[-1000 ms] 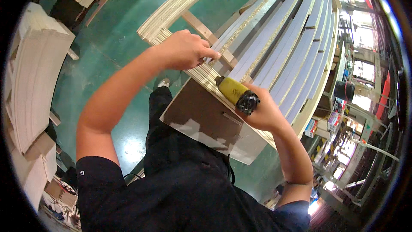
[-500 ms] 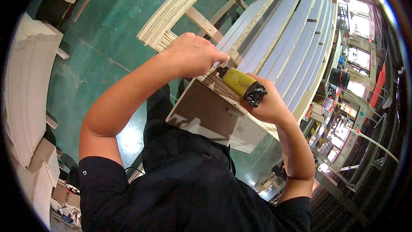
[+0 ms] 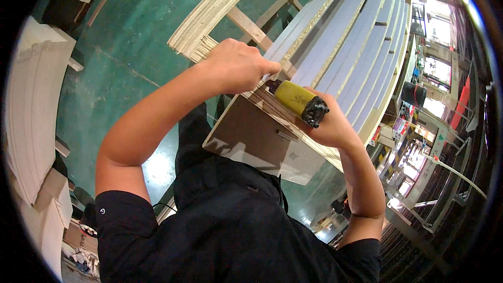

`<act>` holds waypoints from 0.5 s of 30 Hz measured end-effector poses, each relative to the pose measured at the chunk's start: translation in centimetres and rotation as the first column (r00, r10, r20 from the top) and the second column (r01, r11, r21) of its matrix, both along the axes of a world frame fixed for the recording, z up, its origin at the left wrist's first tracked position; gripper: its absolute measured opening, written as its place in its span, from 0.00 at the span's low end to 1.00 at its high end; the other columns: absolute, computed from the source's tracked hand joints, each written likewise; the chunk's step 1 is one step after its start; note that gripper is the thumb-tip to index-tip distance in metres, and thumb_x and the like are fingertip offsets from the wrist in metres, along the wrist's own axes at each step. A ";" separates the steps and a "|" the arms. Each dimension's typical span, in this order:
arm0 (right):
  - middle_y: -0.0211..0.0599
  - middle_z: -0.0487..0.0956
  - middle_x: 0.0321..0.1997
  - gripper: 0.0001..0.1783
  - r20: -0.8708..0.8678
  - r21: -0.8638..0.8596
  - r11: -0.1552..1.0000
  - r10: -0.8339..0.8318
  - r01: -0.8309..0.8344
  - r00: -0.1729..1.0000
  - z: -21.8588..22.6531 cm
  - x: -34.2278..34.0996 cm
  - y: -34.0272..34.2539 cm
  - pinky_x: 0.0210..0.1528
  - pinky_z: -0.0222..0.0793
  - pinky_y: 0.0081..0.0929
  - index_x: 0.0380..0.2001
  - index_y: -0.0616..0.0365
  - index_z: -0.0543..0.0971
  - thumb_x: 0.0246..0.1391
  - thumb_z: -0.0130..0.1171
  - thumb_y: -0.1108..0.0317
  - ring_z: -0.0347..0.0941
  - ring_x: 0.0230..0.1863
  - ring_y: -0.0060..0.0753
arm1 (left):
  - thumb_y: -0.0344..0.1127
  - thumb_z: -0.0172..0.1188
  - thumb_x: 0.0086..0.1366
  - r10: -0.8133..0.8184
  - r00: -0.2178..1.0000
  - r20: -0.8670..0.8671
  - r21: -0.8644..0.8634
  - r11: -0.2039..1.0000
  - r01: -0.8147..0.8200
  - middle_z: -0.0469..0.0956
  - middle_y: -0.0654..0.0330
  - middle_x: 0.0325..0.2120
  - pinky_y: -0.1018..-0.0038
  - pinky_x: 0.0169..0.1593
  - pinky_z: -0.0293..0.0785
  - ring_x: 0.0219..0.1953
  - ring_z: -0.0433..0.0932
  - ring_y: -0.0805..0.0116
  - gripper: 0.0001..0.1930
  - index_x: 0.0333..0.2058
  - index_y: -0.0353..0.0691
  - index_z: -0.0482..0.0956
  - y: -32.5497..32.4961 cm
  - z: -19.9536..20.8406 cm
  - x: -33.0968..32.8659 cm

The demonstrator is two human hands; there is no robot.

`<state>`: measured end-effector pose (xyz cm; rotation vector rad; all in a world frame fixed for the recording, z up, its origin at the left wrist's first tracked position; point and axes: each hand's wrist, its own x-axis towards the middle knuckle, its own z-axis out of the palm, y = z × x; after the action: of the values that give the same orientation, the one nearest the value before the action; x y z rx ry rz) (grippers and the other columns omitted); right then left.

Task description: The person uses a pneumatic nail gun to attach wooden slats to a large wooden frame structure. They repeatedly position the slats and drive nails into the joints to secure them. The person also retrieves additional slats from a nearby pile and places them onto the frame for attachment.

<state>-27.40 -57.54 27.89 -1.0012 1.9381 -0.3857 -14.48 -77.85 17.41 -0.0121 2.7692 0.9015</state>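
Note:
My right hand (image 3: 331,124) is wrapped round a yellow hand-held tool (image 3: 294,97) with a lumpy black end. The tool's dark tip points left, close to the near corner of a stack of pale boards (image 3: 309,55) whose edges show speckled chipboard. My left hand (image 3: 238,67) is closed beside that tip, its fingertips reaching down at the board corner. What it pinches, if anything, is hidden. Below both hands, a brown and white panel (image 3: 257,139) lies tilted against the stack's near side, partly in shadow.
Pale wooden strips (image 3: 215,10) lie bundled on a timber frame ahead. Stacked boards (image 3: 36,89) stand at the left over the green floor (image 3: 123,42). A white hose (image 3: 461,175) runs along the right, near a dark round object (image 3: 414,94).
The yellow tool and my right hand have shifted slightly right and nearer to me. My left hand stays almost in place at the board corner.

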 end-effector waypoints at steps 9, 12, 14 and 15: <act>0.50 0.82 0.33 0.17 -0.050 0.072 0.996 0.063 -0.059 0.997 0.9 0.1 -1.0 0.43 0.75 0.42 0.39 0.61 0.79 0.43 0.69 0.70 0.81 0.38 0.55 | 0.36 0.58 0.67 0.038 0.997 -0.062 -0.036 0.999 -0.040 0.86 0.56 0.30 0.57 0.36 0.79 0.34 0.87 0.53 0.21 0.55 0.70 0.82 0.3 -0.9 0.1; 0.50 0.83 0.34 0.17 -0.090 0.047 0.993 0.113 -0.110 0.989 0.4 0.0 -0.7 0.44 0.75 0.44 0.38 0.61 0.79 0.42 0.70 0.69 0.81 0.40 0.57 | 0.36 0.57 0.67 0.043 0.997 -0.071 -0.029 0.999 -0.045 0.86 0.57 0.30 0.57 0.36 0.79 0.35 0.87 0.53 0.21 0.56 0.70 0.81 0.2 -0.9 0.1; 0.50 0.83 0.35 0.17 -0.092 0.071 0.992 0.115 -0.109 0.989 0.6 0.0 -0.8 0.44 0.75 0.44 0.38 0.60 0.79 0.43 0.71 0.69 0.81 0.41 0.57 | 0.37 0.57 0.68 0.042 0.996 -0.073 -0.027 0.999 -0.044 0.86 0.57 0.30 0.57 0.36 0.79 0.35 0.87 0.53 0.20 0.56 0.70 0.82 0.2 -1.0 0.2; 0.50 0.83 0.35 0.17 -0.094 0.083 0.991 0.115 -0.107 0.989 0.6 0.1 -0.9 0.45 0.75 0.44 0.38 0.60 0.79 0.43 0.71 0.69 0.81 0.41 0.57 | 0.37 0.57 0.68 0.043 0.997 -0.068 -0.026 0.999 -0.045 0.86 0.57 0.30 0.57 0.35 0.79 0.35 0.87 0.54 0.20 0.56 0.70 0.82 0.1 -1.0 0.2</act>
<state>-27.34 -58.40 28.51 -1.0894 1.9585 -0.1994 -14.29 -77.72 16.40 -0.0490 2.8539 0.8900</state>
